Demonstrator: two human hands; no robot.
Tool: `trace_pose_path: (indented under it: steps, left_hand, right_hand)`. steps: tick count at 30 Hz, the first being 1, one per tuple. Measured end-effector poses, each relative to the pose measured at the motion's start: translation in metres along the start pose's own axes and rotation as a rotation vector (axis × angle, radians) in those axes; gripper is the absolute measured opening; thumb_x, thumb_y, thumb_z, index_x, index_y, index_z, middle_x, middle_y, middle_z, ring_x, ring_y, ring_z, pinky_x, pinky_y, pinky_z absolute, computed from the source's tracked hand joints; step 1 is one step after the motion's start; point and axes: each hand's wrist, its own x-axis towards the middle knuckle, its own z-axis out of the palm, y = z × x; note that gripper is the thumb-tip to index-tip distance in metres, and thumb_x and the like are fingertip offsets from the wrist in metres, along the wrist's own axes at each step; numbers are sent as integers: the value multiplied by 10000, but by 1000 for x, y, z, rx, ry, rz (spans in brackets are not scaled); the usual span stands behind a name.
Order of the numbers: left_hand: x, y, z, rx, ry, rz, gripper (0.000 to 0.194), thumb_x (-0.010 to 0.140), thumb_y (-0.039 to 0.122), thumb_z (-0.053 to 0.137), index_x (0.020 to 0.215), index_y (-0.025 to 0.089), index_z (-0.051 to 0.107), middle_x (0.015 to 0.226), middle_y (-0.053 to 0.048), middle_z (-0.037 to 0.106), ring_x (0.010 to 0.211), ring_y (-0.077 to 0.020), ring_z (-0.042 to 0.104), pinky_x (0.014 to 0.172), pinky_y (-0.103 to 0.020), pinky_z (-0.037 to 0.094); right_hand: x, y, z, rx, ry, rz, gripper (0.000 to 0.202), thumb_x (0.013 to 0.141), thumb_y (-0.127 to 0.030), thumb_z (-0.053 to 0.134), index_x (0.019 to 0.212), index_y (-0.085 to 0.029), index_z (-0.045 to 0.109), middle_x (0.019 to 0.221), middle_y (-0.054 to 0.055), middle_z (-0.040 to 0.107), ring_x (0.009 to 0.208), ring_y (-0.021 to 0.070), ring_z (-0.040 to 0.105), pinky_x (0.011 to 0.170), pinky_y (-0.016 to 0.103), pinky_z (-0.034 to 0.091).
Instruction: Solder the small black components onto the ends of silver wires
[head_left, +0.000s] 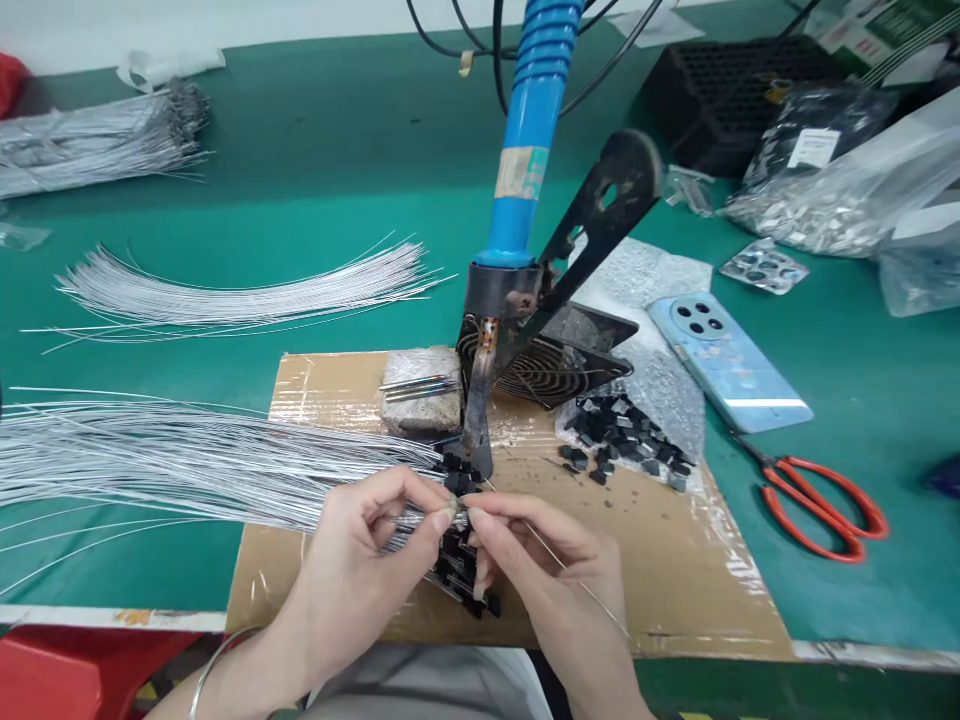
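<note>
Steady, close-set fingertips suit this fine work, with the left hand [367, 565] and right hand [559, 570] pinching what seems a small part [459, 510] over the black-tipped wires [225, 460].

Readable text: none; pale-and-green sticker [522, 172] on blue handle [538, 90], bearing blurred characters; white label [814, 148] on dark plastic bag [847, 110], showing print too small to read; green-and-white packaging [889, 35], upper right, displaying illegible lettering
</note>
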Motion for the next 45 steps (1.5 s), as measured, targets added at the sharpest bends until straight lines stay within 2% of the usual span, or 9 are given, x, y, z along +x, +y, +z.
trace_pose_path:
  steps: [8,13,17,20,22,24,27,30,45]
  left_hand:
    - [1,1,1,-17,-16,-26,144,905,191,676,764,184,708,854,-42,782,787,-152,715,695,-234,538]
    - [5,2,3,36,25,-43,131,872,219,684,751,176,707,834,-48,771,747,-157,695,648,-241,524]
    - [9,2,5,36,64,-28,115,841,202,684,730,171,692,842,-59,784,732,-157,694,658,-246,535]
    - [12,3,5,74,77,-21,113,841,207,668,737,170,694,834,-57,786,702,-151,683,632,-242,524]
    - [13,3,5,90,82,-15,122,842,215,661,732,172,689,823,-54,779,720,-156,689,650,-246,527]
    - [15,4,5,103,88,-12,126,839,224,654,727,174,680,816,-53,771,725,-161,687,652,-251,524]
    - [18,5,5,134,94,-34,130,833,249,641,729,179,675,828,-62,770,709,-171,678,605,-260,505]
    - [21,4,5,149,86,-57,136,842,274,634,750,184,680,837,-70,769,745,-194,694,615,-278,513]
    - [30,10,7,132,98,-36,122,846,247,637,750,178,668,852,-61,764,757,-184,672,675,-290,509]
  right_hand:
    - [1,4,-1,-52,8,-40,111,881,-348,808,861,-243,837,634,-23,657,489,95,568,488,205,505]
    - [2,13,-12,-221,-16,-331,352,1084,-413,492,1152,-272,806,730,-7,546,608,122,541,545,235,456]
    - [0,15,-19,-282,-40,-340,324,1110,-364,415,1328,-275,638,718,-36,597,568,129,552,547,240,463]
    - [-2,10,-21,-359,20,-310,186,1090,-377,457,1108,-259,600,654,-60,564,529,127,501,503,240,390]
    - [-3,5,-20,-428,55,-285,278,1081,-382,470,846,-243,530,640,-57,472,535,123,435,501,252,333]
    - [-2,0,-18,-467,32,-319,350,1073,-350,487,743,-235,460,683,-40,448,590,130,435,556,261,351]
    - [0,-4,-13,-452,9,-440,266,1040,-263,543,777,-231,515,908,20,632,852,165,617,767,278,459]
    - [1,-5,-9,-408,24,-445,228,1017,-220,570,793,-241,532,1164,57,742,1127,210,691,957,323,489]
    - [8,-4,-7,-379,90,-323,214,937,-235,647,741,-247,565,1175,91,812,1136,247,764,940,330,598]
